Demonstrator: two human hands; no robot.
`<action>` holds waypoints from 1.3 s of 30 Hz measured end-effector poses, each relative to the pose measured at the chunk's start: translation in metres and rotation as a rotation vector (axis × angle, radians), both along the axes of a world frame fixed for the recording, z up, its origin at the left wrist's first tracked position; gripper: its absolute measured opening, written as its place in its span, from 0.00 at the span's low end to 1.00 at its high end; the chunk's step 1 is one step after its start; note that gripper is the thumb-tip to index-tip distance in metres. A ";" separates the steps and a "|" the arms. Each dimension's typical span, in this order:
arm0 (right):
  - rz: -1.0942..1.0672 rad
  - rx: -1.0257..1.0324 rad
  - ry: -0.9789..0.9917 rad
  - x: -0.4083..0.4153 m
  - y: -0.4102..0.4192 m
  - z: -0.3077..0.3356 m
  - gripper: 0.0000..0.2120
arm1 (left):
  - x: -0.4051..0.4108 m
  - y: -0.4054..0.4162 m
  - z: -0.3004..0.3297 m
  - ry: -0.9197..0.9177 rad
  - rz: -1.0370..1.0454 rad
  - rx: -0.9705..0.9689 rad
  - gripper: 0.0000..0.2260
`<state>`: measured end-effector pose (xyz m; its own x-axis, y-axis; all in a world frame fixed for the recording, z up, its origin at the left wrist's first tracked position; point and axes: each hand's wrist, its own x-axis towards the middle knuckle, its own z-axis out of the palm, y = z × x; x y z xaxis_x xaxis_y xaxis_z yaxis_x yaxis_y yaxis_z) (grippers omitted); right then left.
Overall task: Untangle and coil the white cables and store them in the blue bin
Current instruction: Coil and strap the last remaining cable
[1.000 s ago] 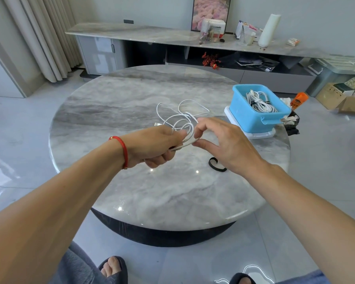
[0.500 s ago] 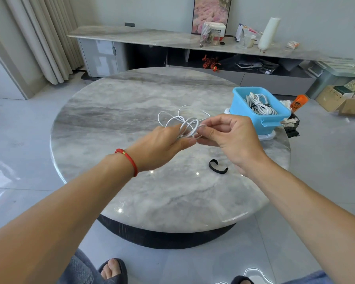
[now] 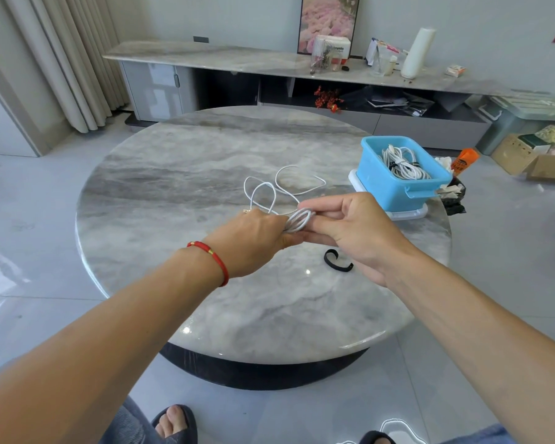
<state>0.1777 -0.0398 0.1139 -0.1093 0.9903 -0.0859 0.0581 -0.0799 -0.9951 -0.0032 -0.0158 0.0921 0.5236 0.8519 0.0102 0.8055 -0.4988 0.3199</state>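
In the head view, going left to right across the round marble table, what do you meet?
Red cord bracelet on the left wrist → left hand gripping the white cable → right hand pinching the same coil → blue plastic bin with coiled white cables inside.

— How's your light?
— Bright, even daylight, perhaps from your left. Small glare spots dot the marble table (image 3: 205, 187).
— Sharpness?
— Crisp centrally; your wide lens bends edges, and the curtains (image 3: 61, 59) bow.
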 end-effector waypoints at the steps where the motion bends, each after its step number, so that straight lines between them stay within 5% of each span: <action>1: 0.015 -0.015 -0.013 0.001 0.000 0.001 0.12 | 0.000 0.000 -0.002 0.021 0.010 0.022 0.19; 5: 0.090 -0.039 0.023 0.003 0.000 0.004 0.18 | -0.002 0.001 -0.010 -0.018 0.052 0.093 0.19; 14: -0.049 0.076 0.002 -0.003 0.003 -0.008 0.09 | -0.001 0.001 -0.015 0.086 0.056 0.496 0.15; 20: -0.008 0.082 -0.032 -0.002 0.006 -0.001 0.06 | 0.002 -0.002 0.003 -0.282 0.038 -0.054 0.15; 23: 0.046 -0.079 0.061 0.002 0.011 -0.001 0.19 | 0.005 -0.006 0.016 -0.784 0.157 -0.413 0.20; 25: 0.139 -0.191 0.076 0.003 0.010 -0.004 0.17 | 0.008 -0.008 0.025 -1.104 0.192 -0.628 0.20; 28: 0.430 -0.109 -0.195 -0.001 -0.001 -0.014 0.17 | 0.007 -0.007 0.032 -1.338 0.201 -0.816 0.19; 33: 0.561 0.127 -0.700 -0.014 -0.015 -0.023 0.08 | 0.001 -0.005 0.036 -1.374 0.243 -0.933 0.20; 39: 0.586 0.294 -0.908 -0.016 -0.013 -0.026 0.12 | -0.004 -0.001 0.027 -1.270 0.331 -0.900 0.19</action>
